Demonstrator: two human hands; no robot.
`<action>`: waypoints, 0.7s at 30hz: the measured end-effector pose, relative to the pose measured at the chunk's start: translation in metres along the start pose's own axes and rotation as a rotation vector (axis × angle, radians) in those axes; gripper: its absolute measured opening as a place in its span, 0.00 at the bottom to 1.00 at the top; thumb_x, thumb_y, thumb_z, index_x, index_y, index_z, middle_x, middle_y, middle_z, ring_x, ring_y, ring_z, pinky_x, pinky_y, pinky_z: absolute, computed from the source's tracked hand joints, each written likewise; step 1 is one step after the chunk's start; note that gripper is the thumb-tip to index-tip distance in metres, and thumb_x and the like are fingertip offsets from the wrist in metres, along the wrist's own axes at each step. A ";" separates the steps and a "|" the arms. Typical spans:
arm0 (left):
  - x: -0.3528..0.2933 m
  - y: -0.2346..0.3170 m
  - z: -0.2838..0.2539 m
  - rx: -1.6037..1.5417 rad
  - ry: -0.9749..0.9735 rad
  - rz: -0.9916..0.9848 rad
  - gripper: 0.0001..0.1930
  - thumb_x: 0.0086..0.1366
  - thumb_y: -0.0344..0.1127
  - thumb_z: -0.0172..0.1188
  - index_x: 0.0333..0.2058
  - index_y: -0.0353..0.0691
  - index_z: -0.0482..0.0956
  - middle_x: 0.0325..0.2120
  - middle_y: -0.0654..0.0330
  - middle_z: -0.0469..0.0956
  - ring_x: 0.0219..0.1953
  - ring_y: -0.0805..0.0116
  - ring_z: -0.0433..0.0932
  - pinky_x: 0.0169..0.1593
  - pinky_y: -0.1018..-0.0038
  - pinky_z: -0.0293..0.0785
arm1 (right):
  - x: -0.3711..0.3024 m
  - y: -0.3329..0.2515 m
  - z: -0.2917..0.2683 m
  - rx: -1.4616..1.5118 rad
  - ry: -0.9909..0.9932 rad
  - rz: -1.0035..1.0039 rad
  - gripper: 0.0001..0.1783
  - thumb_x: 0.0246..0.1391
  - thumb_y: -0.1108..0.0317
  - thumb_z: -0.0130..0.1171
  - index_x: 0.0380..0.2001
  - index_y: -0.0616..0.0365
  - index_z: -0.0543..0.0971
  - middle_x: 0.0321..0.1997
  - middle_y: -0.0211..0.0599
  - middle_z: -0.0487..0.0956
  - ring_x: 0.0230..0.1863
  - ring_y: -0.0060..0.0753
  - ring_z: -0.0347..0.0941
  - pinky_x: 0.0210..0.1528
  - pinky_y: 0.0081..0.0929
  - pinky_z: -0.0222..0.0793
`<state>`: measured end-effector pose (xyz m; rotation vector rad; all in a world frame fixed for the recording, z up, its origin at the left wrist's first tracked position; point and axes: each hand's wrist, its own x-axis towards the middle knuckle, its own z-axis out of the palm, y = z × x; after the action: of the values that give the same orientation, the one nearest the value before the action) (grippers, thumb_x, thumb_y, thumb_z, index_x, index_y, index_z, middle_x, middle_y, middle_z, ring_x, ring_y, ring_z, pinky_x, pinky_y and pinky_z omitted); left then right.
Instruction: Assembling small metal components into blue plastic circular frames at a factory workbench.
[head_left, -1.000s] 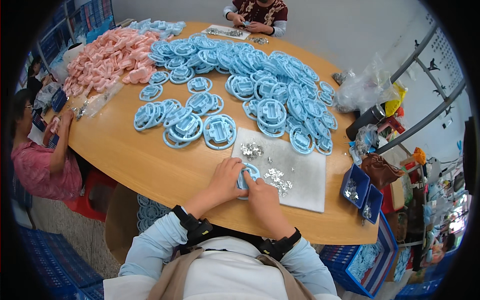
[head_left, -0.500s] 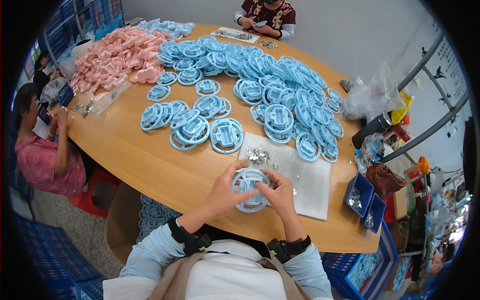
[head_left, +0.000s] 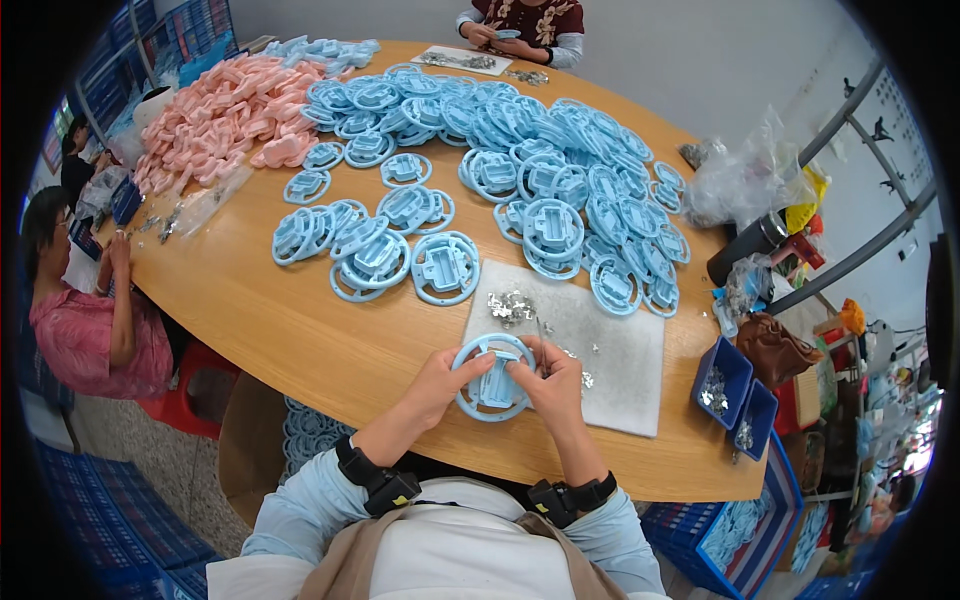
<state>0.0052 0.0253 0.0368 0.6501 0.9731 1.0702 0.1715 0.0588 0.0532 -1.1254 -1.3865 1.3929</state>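
Observation:
Between my hands, near the table's front edge, is a light blue plastic ring part (head_left: 490, 392), shaped like a toy steering wheel with a boxy recess in its middle. My left hand (head_left: 436, 386) grips its left side, thumb on the rim's inner area. At its right side, my right hand (head_left: 553, 388) is closed on the part, thumb pressed at the centre block. A thin metal tool (head_left: 541, 332), perhaps tweezers, sticks up from the right fingers. Just beyond lies a pale mat (head_left: 625, 370) bearing a heap of small silvery metal pieces (head_left: 511, 308).
Many similar blue parts (head_left: 555, 232) are piled across the table (head_left: 330, 335), beside a pink heap (head_left: 225, 110). Two blue bins (head_left: 722, 372) of metal pieces sit at the right edge, near a dark bottle (head_left: 748, 248). Other people sit left and across.
My left hand has swung from above the part to grip its left rim with the thumb. The ring has shifted slightly left, and the view has moved a little.

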 end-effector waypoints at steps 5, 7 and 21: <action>-0.002 0.004 -0.005 -0.027 -0.053 -0.090 0.18 0.60 0.42 0.61 0.42 0.35 0.76 0.32 0.63 0.78 0.34 0.78 0.75 0.40 0.80 0.71 | -0.003 0.002 0.001 0.012 0.006 0.021 0.14 0.45 0.75 0.62 0.38 0.64 0.79 0.28 0.23 0.76 0.27 0.09 0.66 0.28 0.09 0.60; -0.006 0.009 -0.004 -0.064 -0.055 -0.105 0.18 0.59 0.41 0.62 0.43 0.34 0.76 0.33 0.62 0.78 0.35 0.77 0.75 0.40 0.79 0.71 | -0.002 0.001 0.001 0.016 -0.016 0.011 0.14 0.45 0.75 0.61 0.38 0.64 0.79 0.28 0.23 0.76 0.27 0.08 0.65 0.28 0.08 0.60; -0.011 0.005 -0.003 -0.177 -0.074 -0.079 0.19 0.57 0.35 0.64 0.45 0.33 0.73 0.37 0.61 0.77 0.39 0.75 0.75 0.44 0.76 0.72 | -0.006 -0.005 0.006 -0.084 0.017 -0.017 0.14 0.44 0.73 0.60 0.38 0.62 0.79 0.26 0.17 0.71 0.24 0.06 0.57 0.24 0.07 0.51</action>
<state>-0.0015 0.0167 0.0427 0.4991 0.8229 1.0421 0.1668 0.0518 0.0580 -1.1750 -1.4503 1.3208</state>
